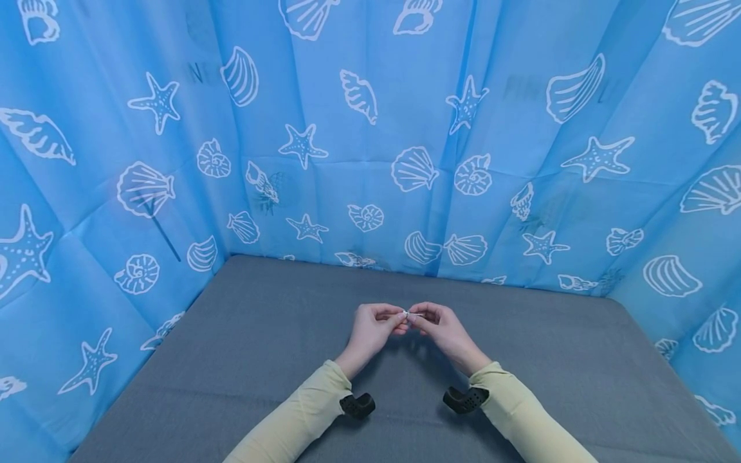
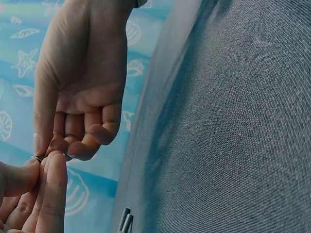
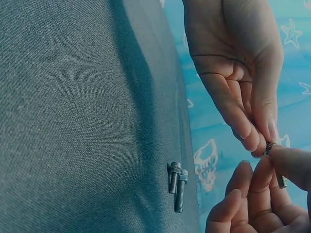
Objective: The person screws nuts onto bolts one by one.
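Observation:
Both hands meet above the grey table. My right hand (image 3: pixel 272 206) pinches a small metal bolt between thumb and fingers; the bolt's threaded end (image 3: pixel 282 182) pokes out below the thumb in the right wrist view. My left hand (image 3: pixel 238 68) brings its thumb and fingertips to the bolt's other end and pinches there; that end is mostly hidden by fingers. From the left wrist view, my left hand (image 2: pixel 36 194) is below and my right hand (image 2: pixel 85 77) above. In the head view the left hand (image 1: pixel 373 328) and right hand (image 1: pixel 446 329) touch around the bolt (image 1: pixel 414 314).
Two more bolts, a shorter-looking bolt (image 3: pixel 174 177) and another bolt (image 3: pixel 181 191), lie side by side on the grey tabletop (image 3: pixel 73 121). Each carries a nut near its head. A blue curtain (image 1: pixel 359 141) with white shells and starfish hangs behind and beside the table.

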Motion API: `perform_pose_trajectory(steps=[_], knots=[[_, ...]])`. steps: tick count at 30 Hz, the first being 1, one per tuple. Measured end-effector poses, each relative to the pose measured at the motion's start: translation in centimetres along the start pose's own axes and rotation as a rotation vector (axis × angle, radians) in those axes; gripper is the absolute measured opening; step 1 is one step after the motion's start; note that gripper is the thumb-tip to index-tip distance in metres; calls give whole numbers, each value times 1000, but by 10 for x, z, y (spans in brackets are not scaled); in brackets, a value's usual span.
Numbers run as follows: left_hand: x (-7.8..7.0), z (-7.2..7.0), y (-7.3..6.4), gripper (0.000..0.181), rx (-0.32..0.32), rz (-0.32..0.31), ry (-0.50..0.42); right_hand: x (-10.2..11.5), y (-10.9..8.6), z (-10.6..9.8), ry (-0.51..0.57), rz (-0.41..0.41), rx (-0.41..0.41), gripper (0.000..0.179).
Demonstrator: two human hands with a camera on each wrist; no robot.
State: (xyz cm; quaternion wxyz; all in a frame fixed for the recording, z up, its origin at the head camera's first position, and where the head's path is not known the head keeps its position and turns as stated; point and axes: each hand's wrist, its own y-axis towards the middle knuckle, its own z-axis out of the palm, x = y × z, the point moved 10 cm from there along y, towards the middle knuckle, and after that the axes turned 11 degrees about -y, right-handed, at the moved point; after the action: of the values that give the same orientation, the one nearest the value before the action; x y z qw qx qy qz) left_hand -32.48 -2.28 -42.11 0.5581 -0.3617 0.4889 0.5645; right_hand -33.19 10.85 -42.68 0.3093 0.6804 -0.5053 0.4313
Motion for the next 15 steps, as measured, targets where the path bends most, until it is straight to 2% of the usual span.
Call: perform_pose_trajectory(steps=[7, 11, 15], knots=[[-4, -2, -1, 14, -10, 27, 6, -2, 0, 1, -2, 4, -11, 29], [-4, -3, -2, 13, -18, 20, 3, -2, 1, 0, 47, 1, -22, 28], [-3, -3, -2, 11, -24, 10, 8, -2, 0, 0, 50, 0, -23, 28]])
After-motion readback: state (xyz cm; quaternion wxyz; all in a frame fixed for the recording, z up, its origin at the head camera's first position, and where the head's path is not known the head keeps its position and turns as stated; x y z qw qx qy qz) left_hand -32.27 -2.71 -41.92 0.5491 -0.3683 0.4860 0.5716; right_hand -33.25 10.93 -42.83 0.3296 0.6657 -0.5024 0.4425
